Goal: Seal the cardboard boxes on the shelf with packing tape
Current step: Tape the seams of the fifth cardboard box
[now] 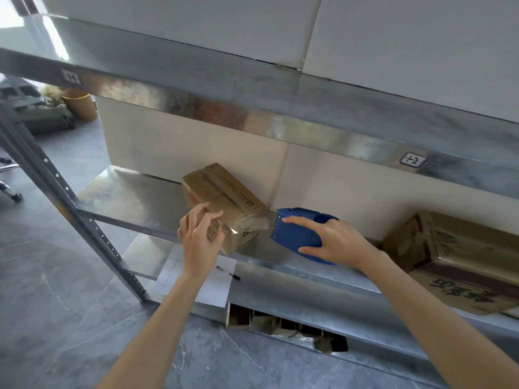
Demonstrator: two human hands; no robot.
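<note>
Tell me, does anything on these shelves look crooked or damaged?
The small cardboard box sits skewed on the shelf, one corner past the front edge, its surface creased. The larger box at the right also overhangs. Torn cardboard scraps lie on the floor under the bottom shelf.

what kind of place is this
Probably a stockroom or small warehouse: galvanised metal shelving with a bay label, cardboard boxes on the shelf, and a blue tape dispenser in the right hand.

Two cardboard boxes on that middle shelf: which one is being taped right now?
The smaller box on the left. The left hand steadies it, and clear tape runs from it to the blue dispenser in the right hand. The larger box far right sits untouched.
</note>
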